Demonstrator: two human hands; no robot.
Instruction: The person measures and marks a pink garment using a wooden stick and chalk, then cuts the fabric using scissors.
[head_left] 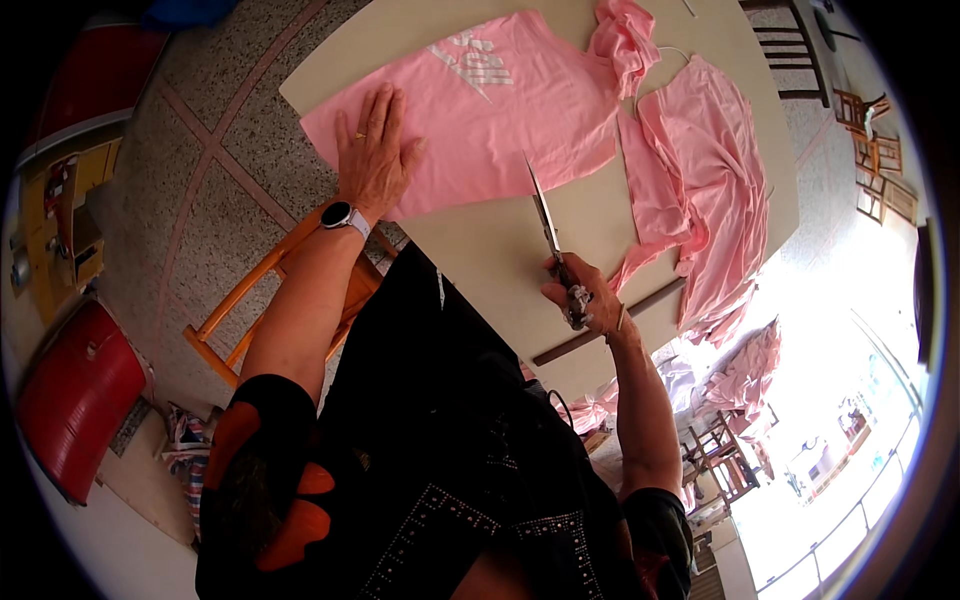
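Note:
A pink T-shirt (480, 130) with a pale print lies spread over the far left part of the table. My left hand (378, 152) rests flat on its left end, fingers stretched out, a ring and a watch showing. In my right hand (588, 295) I grip scissors (548, 225) by their wrapped handles. Their blades point away from me, with the tip at the shirt's near edge; whether fabric lies between the blades I cannot tell. Right of the scissors, more pink cloth (700, 170) lies crumpled, and a bunched piece (622, 45) sits at the shirt's far right corner.
The pale table (470, 265) has a dark strip (610, 322) along its near right part. An orange wooden chair (245, 290) stands by its left corner. Dark chairs (785, 50) are beyond at right. Pink garments (745, 370) hang low at the right, near bright light.

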